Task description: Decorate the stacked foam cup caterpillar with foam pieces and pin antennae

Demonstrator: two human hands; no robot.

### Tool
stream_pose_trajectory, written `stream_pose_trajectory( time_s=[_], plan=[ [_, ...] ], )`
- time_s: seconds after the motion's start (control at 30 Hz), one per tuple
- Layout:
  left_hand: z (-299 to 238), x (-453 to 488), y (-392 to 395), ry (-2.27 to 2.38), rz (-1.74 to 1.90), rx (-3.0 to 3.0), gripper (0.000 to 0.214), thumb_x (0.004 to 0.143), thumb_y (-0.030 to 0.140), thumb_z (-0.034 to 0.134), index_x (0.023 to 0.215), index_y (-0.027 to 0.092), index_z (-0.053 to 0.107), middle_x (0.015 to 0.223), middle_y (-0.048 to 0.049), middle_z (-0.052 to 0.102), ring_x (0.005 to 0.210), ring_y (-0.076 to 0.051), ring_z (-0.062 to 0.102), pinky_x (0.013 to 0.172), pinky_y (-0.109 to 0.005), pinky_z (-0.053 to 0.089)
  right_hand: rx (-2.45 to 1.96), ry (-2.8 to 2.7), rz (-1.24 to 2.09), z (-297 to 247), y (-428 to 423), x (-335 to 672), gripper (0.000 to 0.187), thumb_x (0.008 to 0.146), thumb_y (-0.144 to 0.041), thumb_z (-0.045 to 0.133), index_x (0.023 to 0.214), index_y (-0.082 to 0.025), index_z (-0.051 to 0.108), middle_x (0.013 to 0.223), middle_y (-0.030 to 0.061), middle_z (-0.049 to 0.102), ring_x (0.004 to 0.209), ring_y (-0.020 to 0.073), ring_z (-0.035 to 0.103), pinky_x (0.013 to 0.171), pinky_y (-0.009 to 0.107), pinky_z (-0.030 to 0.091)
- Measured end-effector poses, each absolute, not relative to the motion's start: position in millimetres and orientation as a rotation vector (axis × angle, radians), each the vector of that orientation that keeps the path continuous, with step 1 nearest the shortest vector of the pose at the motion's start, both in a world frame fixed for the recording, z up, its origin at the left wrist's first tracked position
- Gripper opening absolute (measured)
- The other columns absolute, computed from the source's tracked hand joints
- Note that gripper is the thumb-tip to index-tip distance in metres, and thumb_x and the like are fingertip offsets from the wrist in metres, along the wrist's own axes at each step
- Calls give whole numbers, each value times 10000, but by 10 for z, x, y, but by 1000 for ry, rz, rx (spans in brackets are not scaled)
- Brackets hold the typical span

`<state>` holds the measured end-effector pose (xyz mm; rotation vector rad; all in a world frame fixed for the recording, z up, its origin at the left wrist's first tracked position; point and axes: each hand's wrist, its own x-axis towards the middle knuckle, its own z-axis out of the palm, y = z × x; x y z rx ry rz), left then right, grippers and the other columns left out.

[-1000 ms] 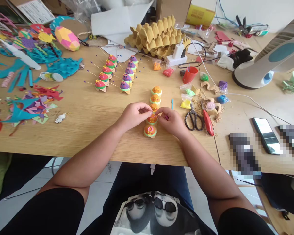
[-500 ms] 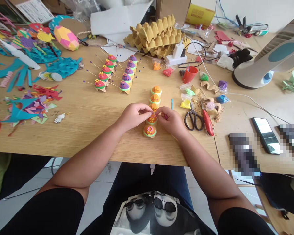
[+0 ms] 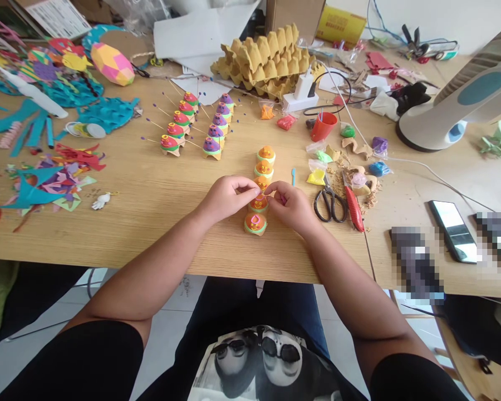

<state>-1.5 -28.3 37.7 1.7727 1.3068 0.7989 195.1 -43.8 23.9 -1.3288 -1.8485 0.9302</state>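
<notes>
Pale wood grain runs across the desk [image 3: 150, 228], with the middle of the row of orange figures taken as the centre of the dial. Between 2 and 3 o'clock, well apart, stands a large white appliance [image 3: 438, 125] with a ribbed neck. Stacked yellow egg trays [image 3: 263, 55] lie at 12 o'clock. The left hand [image 3: 229, 197] comes in from 9 o'clock and the right hand [image 3: 294, 206] from 3 o'clock, meeting over the row of orange figures [image 3: 263, 182], which points roughly from 12 to 6.

The left grip is nearly closed, thumb and forefinger tips drawn together at the second figure from the near end [image 3: 259, 204]; whether anything sits between them I cannot tell. The right grip is bent inward, its fingers curled on a magenta piece [image 3: 283, 199], its thumb and forefinger tips close to the same figure.

A red-and-green row [image 3: 175, 131] stands at 10 o'clock, a purple row [image 3: 216, 131] just beside it towards 11. Black scissors [image 3: 329, 203] lie at 3 o'clock, a red cup [image 3: 323, 128] at 2. Smallest, a pink loop [image 3: 255, 219] tops the nearest orange figure.
</notes>
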Motion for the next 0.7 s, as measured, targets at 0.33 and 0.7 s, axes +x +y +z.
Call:
stream_pose_trajectory(
  time_s=[0.33,0.7],
  plan=[
    [374,-21,-280,1310,803,1739,249,838,385,646,873,185,790,923,-51,774,824,-187,675,750,-277,507,-1296,-1831,912,185,-405,1922,81,840,-247,598,894,-206,641,586,-75,385,539,98,350,554,249,276],
    [381,-6,-290,1275,832,1737,250,843,383,652,901,184,792,962,-56,775,888,-197,684,781,-284,509,-1317,-1797,915,175,-390,1925,104,836,-296,651,877,-204,626,579,-81,377,530,95,334,541,253,249]
  ],
)
